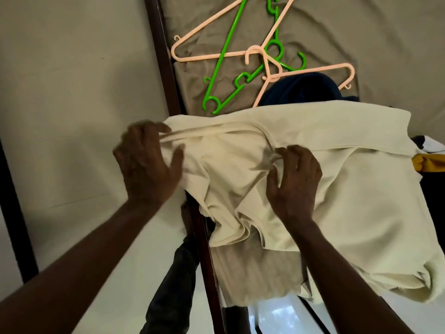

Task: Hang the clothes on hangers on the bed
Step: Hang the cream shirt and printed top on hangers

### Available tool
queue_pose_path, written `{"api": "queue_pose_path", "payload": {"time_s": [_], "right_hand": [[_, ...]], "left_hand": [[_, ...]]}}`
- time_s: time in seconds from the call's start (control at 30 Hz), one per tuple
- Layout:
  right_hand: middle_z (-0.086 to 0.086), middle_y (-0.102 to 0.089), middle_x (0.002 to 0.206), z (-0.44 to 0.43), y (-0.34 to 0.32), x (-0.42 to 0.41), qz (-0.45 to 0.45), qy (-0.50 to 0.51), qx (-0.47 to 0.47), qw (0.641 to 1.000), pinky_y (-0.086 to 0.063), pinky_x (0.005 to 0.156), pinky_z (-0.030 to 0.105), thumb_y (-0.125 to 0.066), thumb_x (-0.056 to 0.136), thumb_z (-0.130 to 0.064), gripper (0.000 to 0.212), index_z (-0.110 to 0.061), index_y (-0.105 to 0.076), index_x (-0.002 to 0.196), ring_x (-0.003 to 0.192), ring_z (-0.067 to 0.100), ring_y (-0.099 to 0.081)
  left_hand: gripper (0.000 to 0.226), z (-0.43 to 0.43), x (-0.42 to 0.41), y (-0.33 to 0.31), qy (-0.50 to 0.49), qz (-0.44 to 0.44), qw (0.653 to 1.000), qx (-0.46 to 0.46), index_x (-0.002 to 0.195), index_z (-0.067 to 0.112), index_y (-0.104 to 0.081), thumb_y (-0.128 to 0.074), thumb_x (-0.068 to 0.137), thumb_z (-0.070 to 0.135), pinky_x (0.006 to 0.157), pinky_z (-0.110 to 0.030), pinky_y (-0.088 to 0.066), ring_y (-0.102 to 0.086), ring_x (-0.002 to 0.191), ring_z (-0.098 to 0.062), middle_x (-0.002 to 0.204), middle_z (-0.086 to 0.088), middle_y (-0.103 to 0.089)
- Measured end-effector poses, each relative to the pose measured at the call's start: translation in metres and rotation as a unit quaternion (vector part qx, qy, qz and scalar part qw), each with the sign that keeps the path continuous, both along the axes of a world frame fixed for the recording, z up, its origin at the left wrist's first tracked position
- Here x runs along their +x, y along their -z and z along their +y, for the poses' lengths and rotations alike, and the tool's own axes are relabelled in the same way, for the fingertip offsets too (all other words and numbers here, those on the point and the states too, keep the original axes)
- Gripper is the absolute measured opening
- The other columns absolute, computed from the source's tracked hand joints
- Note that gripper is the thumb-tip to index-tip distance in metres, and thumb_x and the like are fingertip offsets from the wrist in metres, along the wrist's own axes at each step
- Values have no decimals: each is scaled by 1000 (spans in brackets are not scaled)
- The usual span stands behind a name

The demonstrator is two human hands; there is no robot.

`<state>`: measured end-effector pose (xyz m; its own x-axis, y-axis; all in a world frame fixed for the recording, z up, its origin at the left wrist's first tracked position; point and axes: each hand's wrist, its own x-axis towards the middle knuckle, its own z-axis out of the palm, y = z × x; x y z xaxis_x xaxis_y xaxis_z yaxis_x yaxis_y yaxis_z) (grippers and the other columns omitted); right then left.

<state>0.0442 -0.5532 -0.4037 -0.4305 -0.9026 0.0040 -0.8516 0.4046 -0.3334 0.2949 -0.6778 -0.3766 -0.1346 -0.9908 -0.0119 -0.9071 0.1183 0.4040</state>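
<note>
A cream T-shirt (349, 189) lies spread over the near edge of the bed, its ribbed collar toward the left. My left hand (147, 162) pinches the collar at the shirt's left end, blurred by motion. My right hand (295, 182) grips a bunch of the cloth just below the collar's right end. Beyond the shirt, on the olive bed sheet (361, 32), lie a green hanger (224, 66) and two peach hangers (192, 57), (313, 71), overlapping one another. No hanger is inside the shirt that I can see.
A dark navy garment (301, 90) sits under the nearer peach hanger behind the shirt. A yellow cloth (428, 162) and a dark-and-white one (428, 144) peek out at the right edge. The dark wooden bed rail (163, 56) runs along the left; pale floor lies beyond it.
</note>
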Motion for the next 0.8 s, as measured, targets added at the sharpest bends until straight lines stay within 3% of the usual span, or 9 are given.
{"api": "queue_pose_path", "payload": {"time_s": [0.1, 0.2, 0.27, 0.37, 0.47, 0.57, 0.67, 0.73, 0.8], "right_hand": [[7, -60, 107, 29, -8, 25, -66, 12, -18, 998, -47, 85, 47, -63, 94, -25, 21, -15, -63, 113, 100, 28, -57], [-9, -61, 93, 61, -9, 62, -230, -20, 47, 972, -52, 76, 40, -60, 94, -42, 20, -24, -64, 102, 88, 14, -58], [-9, -63, 102, 79, -5, 90, -252, -49, 86, 963, -52, 83, 36, -61, 90, -56, 39, -24, -66, 112, 101, 15, -58], [-3, -60, 117, 80, 2, 121, -219, -72, 115, 966, -46, 91, 40, -53, 90, -60, 53, -22, -61, 127, 114, 23, -50], [2, -61, 108, 69, 1, 137, -240, -5, 106, 965, -45, 90, 48, -53, 94, -43, 34, -21, -66, 115, 109, 27, -50], [3, -66, 102, 57, -9, 148, -286, 19, 79, 955, -46, 90, 50, -58, 95, -31, 21, -18, -70, 106, 102, 27, -56], [0, -74, 95, 45, -28, 162, -474, 49, 73, 876, -56, 85, 46, -65, 96, -28, 15, -17, -73, 102, 91, 20, -68], [-2, -77, 98, 43, -41, 175, -602, 77, 87, 790, -59, 89, 46, -67, 96, -24, 14, -18, -76, 105, 92, 17, -72], [-1, -77, 103, 50, -45, 181, -658, 131, 79, 737, -60, 92, 43, -67, 96, -24, 17, -21, -74, 110, 97, 18, -73]], "left_hand": [[47, 67, -17, 0, -146, 106, 975, 131, 108, 26, -49, -77, 83, 54, 91, -46, -47, -59, 95, -21, 105, 6, -56], [58, 104, -26, 8, -310, 158, 893, 285, 111, 27, -50, -77, 77, 66, 89, -46, -55, -66, 96, -21, 101, 6, -65], [49, 111, -28, 12, -330, 171, 884, 283, 108, 26, -59, -77, 80, 62, 91, -40, -55, -68, 99, -22, 99, 7, -69], [22, 96, -27, 15, -333, 170, 905, 201, 94, 24, -63, -75, 87, 42, 83, -30, -48, -67, 97, -25, 92, 7, -67], [20, 79, -15, 21, -324, 217, 898, 204, 88, 21, -61, -68, 86, 40, 89, -38, -56, -68, 94, -28, 91, 3, -68], [25, 66, -3, 22, -343, 299, 857, 239, 101, 22, -57, -56, 88, 43, 85, -52, -62, -67, 103, -29, 107, -2, -66], [29, 45, 15, 19, -433, 350, 806, 202, 121, 17, -60, -51, 97, 30, 79, -47, -64, -67, 108, -28, 124, -7, -64], [31, 32, 25, 18, -459, 290, 824, 160, 124, 14, -61, -52, 99, 30, 93, -37, -58, -65, 112, -26, 124, -5, -65], [30, 32, 25, 14, -432, 176, 875, 125, 125, 17, -52, -53, 101, 36, 97, -30, -45, -59, 114, -25, 127, -4, -60]]}}
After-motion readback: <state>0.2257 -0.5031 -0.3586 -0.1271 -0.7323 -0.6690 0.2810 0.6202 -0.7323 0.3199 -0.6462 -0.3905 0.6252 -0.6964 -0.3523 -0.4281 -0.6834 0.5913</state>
